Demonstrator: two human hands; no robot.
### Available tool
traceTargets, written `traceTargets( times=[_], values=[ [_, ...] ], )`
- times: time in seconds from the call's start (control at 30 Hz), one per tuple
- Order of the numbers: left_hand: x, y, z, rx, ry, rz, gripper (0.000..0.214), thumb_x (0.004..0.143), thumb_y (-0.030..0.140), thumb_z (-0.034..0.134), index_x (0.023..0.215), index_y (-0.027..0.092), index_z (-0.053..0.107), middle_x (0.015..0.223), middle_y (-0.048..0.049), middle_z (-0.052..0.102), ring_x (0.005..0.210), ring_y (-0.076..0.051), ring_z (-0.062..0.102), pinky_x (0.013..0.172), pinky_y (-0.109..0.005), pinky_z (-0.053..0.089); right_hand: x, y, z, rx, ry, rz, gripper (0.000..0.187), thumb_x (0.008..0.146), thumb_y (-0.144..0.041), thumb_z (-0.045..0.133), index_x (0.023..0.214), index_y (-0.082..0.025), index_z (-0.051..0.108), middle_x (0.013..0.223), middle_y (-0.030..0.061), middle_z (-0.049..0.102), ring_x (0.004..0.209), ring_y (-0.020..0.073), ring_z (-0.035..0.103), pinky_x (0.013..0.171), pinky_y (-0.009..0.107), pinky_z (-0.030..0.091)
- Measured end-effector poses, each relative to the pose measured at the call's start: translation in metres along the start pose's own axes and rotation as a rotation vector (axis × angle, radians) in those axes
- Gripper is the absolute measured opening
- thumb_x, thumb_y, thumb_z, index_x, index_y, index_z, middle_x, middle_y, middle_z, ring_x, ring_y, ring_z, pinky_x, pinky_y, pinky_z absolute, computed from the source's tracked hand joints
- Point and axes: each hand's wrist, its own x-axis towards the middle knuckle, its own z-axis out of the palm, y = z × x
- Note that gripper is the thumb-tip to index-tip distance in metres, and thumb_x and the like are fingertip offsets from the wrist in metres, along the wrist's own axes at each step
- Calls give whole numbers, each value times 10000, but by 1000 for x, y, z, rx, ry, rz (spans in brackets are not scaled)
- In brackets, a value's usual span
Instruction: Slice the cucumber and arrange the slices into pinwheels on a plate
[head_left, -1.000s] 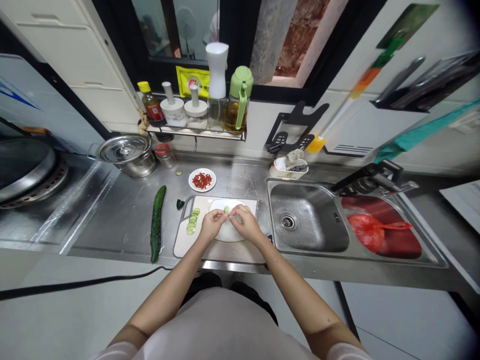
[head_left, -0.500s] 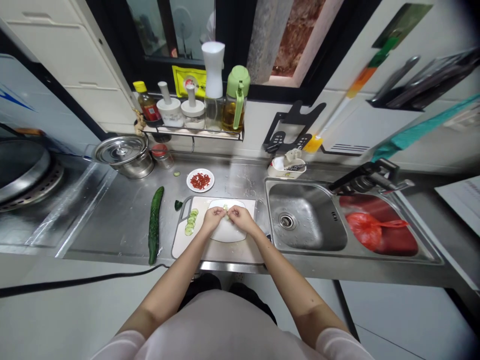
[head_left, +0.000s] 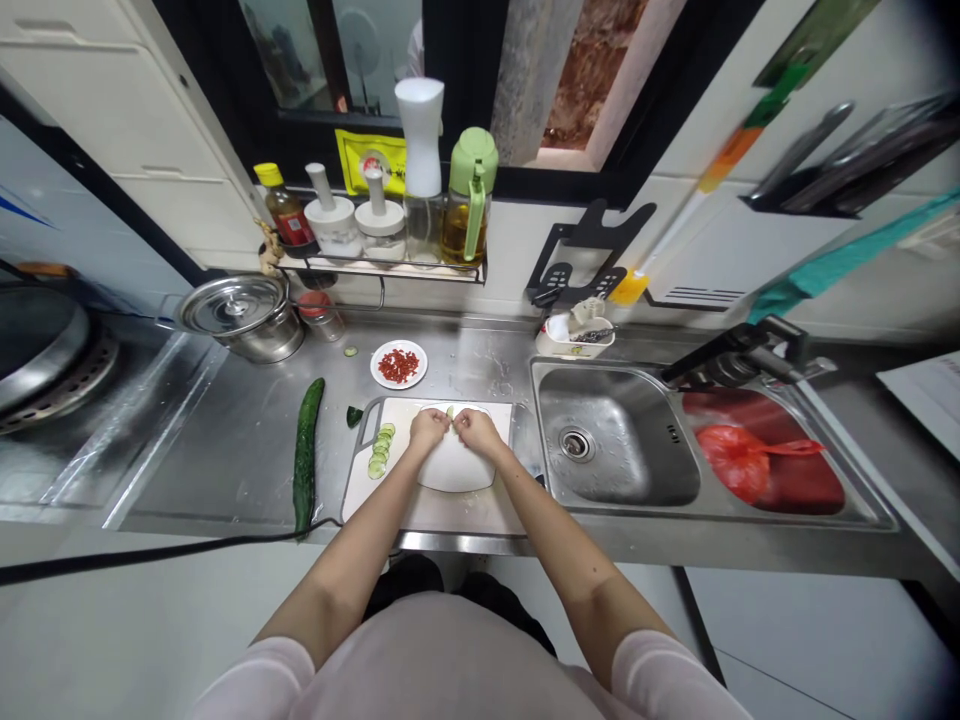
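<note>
My left hand [head_left: 428, 430] and my right hand [head_left: 474, 431] meet over the far rim of a white plate [head_left: 455, 468] on the cutting board [head_left: 442, 510]. Both hands pinch with fingertips close together at a pale green cucumber slice [head_left: 451, 411] on the plate's far edge. A row of cucumber slices [head_left: 380, 450] lies on the board just left of my left hand. A whole cucumber [head_left: 306, 450] lies on the steel counter further left, with a dark cucumber end piece [head_left: 354, 415] near the board's corner.
A small dish of red chilli pieces [head_left: 398, 364] sits behind the board. A lidded steel pot [head_left: 238, 313] stands at the back left, a condiment shelf [head_left: 382, 262] above. A sink [head_left: 615, 450] lies to the right, with a red bag [head_left: 739, 462] in its second basin. A black cable [head_left: 150, 553] runs along the counter's front.
Both hands have shifted slightly away from me toward the plate's far rim and stay pinched on the slice. The view has drifted a little to the right.
</note>
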Motion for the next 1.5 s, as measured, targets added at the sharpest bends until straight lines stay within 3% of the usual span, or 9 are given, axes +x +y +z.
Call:
traceTargets(
  times=[0.2,0.4,0.9,1.5],
  values=[
    [-4,10,-3,306,51,75,144,766,309,647,822,186,693,749,-59,716,690,-163,614,650,-239,381,5,1,4,-147,72,9,135,872,-237,527,860,-193,654,855,44,708,786,147,610,658,202,355],
    [-10,17,-6,453,73,158,138,817,270,576,874,187,671,838,-91,714,787,-201,630,696,-260,380,5,3,10,-214,106,44,158,895,-272,501,971,-192,614,900,62,691,826,174,609,620,229,311],
    [-11,16,0,494,72,176,153,850,267,533,931,202,646,824,-80,696,792,-212,625,712,-272,373,7,2,14,-290,98,72,222,932,-255,421,1044,-181,598,925,97,687,838,197,623,666,249,351],
    [-12,17,0,532,77,176,170,856,271,503,940,206,636,855,-77,700,843,-213,639,755,-274,411,8,-1,12,-224,116,102,159,915,-254,489,1006,-178,595,922,76,692,817,168,612,648,231,324]
  ],
)
